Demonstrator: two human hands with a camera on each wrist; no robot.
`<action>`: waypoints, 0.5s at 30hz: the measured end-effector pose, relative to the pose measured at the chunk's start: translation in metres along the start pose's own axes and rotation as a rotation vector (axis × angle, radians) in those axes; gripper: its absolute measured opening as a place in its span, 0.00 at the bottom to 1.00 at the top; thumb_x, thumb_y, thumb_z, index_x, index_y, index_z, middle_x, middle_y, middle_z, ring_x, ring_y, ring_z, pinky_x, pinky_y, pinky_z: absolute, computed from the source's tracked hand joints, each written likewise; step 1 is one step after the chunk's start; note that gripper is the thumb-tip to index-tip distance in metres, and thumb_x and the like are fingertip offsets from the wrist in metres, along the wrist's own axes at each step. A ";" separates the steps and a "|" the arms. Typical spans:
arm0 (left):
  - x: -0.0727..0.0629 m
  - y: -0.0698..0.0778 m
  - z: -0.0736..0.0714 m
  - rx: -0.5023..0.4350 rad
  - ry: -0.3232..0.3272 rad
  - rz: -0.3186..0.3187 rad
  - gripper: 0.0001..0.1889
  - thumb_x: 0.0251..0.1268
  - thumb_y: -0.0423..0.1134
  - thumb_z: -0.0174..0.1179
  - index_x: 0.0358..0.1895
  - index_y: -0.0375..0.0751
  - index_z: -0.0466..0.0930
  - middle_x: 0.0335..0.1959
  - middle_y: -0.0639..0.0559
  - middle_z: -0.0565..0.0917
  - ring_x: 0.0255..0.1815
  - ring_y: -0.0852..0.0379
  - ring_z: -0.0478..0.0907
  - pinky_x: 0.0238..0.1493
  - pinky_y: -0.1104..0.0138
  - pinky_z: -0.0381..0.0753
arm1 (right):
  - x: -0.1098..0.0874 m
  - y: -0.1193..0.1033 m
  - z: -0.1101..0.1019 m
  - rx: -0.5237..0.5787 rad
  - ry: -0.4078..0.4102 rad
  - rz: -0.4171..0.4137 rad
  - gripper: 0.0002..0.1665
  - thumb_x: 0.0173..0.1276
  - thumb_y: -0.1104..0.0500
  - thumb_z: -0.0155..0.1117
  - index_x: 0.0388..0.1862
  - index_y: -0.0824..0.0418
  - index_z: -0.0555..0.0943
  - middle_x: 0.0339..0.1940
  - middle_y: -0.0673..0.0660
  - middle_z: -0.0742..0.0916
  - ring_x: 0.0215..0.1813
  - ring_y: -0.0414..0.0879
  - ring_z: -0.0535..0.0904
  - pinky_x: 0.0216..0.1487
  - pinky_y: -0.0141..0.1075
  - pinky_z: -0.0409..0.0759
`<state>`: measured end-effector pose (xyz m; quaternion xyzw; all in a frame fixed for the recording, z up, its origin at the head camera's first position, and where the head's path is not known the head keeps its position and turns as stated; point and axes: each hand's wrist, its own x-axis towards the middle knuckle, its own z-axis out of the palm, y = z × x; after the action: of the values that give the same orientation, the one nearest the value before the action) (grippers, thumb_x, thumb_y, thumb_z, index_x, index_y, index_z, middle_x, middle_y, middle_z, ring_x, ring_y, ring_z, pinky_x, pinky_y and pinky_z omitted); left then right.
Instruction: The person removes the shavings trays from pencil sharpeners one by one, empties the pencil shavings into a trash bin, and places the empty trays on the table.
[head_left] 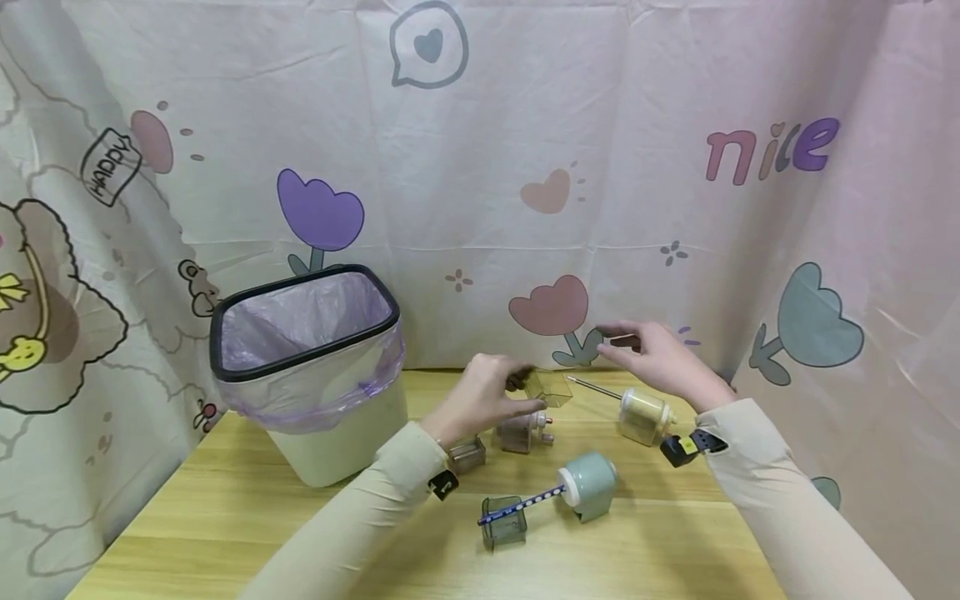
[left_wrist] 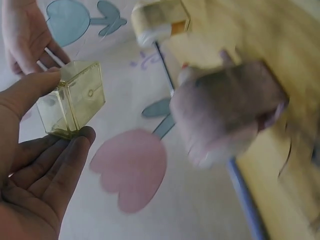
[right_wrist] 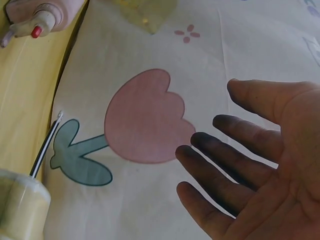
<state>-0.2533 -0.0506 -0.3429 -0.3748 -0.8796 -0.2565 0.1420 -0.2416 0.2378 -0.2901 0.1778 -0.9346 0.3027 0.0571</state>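
Note:
My left hand (head_left: 480, 396) pinches a see-through yellow shavings drawer (head_left: 553, 390) between thumb and fingers, raised above the table; its walls look clear in the left wrist view (left_wrist: 82, 97). My right hand (head_left: 660, 358) is held in the air with fingers spread and dark smudges on them (right_wrist: 220, 150). Below it lies a yellow pencil sharpener (head_left: 643, 417) with a pencil (head_left: 596, 387) in its mouth. A pink sharpener (head_left: 516, 435) sits under my left hand, a smoky drawer (head_left: 468, 454) beside it.
A bin (head_left: 330, 442) lined with a purple bag stands at the left. Nearer me, a green sharpener (head_left: 594, 479) holds a blue dotted pencil (head_left: 536, 500), which crosses over a grey see-through drawer (head_left: 506, 533). A printed curtain (head_left: 465, 167) hangs behind the table.

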 end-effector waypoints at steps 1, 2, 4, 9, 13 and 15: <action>0.001 0.001 0.005 -0.014 -0.010 -0.004 0.18 0.62 0.48 0.80 0.46 0.38 0.89 0.37 0.46 0.92 0.38 0.54 0.88 0.42 0.67 0.90 | -0.002 0.003 0.000 0.003 0.001 0.002 0.33 0.83 0.46 0.61 0.76 0.65 0.76 0.71 0.69 0.83 0.67 0.68 0.84 0.69 0.61 0.83; 0.002 0.003 0.010 -0.030 -0.023 -0.010 0.17 0.62 0.48 0.79 0.43 0.39 0.88 0.36 0.46 0.91 0.36 0.55 0.87 0.40 0.69 0.88 | -0.005 0.005 -0.001 0.011 0.000 0.000 0.33 0.83 0.47 0.61 0.76 0.65 0.76 0.72 0.70 0.83 0.67 0.68 0.84 0.69 0.61 0.84; 0.004 0.005 0.020 -0.049 -0.038 -0.021 0.16 0.63 0.48 0.79 0.41 0.40 0.88 0.36 0.47 0.92 0.36 0.56 0.88 0.40 0.73 0.87 | -0.009 0.009 -0.001 0.015 0.006 -0.003 0.33 0.83 0.46 0.61 0.76 0.65 0.76 0.73 0.70 0.82 0.67 0.68 0.84 0.69 0.62 0.83; 0.009 0.011 0.041 -0.072 -0.067 -0.056 0.16 0.64 0.49 0.79 0.41 0.41 0.88 0.36 0.49 0.92 0.38 0.55 0.89 0.41 0.74 0.87 | -0.019 0.017 -0.002 0.004 0.020 -0.013 0.32 0.83 0.47 0.62 0.75 0.66 0.77 0.72 0.70 0.83 0.66 0.67 0.85 0.69 0.63 0.83; 0.013 0.014 0.054 -0.071 -0.086 -0.090 0.16 0.64 0.50 0.78 0.34 0.42 0.85 0.32 0.51 0.90 0.30 0.62 0.82 0.35 0.76 0.83 | -0.026 0.022 -0.002 -0.003 0.028 -0.017 0.31 0.83 0.48 0.62 0.74 0.66 0.77 0.70 0.70 0.84 0.64 0.67 0.86 0.68 0.62 0.84; 0.014 0.016 0.059 -0.057 -0.096 -0.114 0.17 0.65 0.51 0.78 0.31 0.44 0.83 0.30 0.55 0.88 0.28 0.65 0.77 0.32 0.75 0.80 | -0.028 0.024 -0.002 -0.012 0.036 -0.018 0.30 0.83 0.48 0.63 0.74 0.66 0.78 0.70 0.69 0.85 0.64 0.67 0.87 0.67 0.62 0.84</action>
<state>-0.2548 0.0000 -0.3803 -0.3397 -0.8976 -0.2710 0.0742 -0.2240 0.2652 -0.3073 0.1805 -0.9336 0.2998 0.0777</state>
